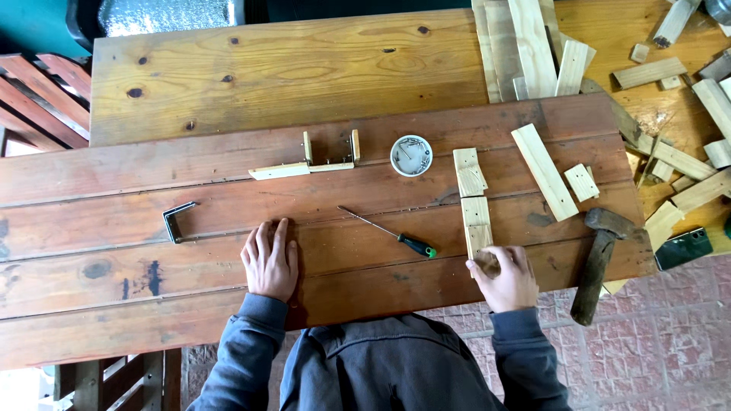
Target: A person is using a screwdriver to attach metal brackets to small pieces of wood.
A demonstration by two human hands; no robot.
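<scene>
Head view, one entry. My right hand [509,275], lower right of centre: grip closed on the near end of a short pale wood block [477,226] lying flat on the table [91,304]. Judged light, stiff, dry, rough-sawn, unlikely to slip; best taken across its long edges. A second block [469,171] lies just above it. My left hand [270,259], lower centre-left: flat on the planks, fingers spread, holding nothing. Between the hands: screwdriver [388,233]. Right edge: hammer [598,259]. Centre: white dish of screws [411,155].
</scene>
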